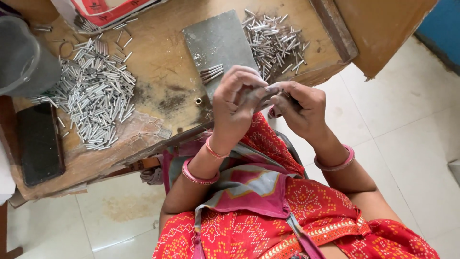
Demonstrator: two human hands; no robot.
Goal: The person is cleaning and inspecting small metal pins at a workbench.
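My left hand (235, 106) and my right hand (301, 108) meet above my lap at the near edge of a worn wooden table (163, 62). Their fingertips pinch a small dark metal piece (266, 97) between them; most of it is hidden by the fingers. Just beyond my left hand, a few small tubes (211, 73) lie side by side on a grey flat slab (218, 41). A small brass ring (198, 100) sits on the table beside the slab.
A big heap of short silver metal tubes (96, 91) covers the table's left part, and a smaller heap (274, 42) lies at the right. A black phone (40, 144) rests at the left edge. A grey plastic container (21, 57) stands far left. Pale tiled floor (412, 124) lies to the right.
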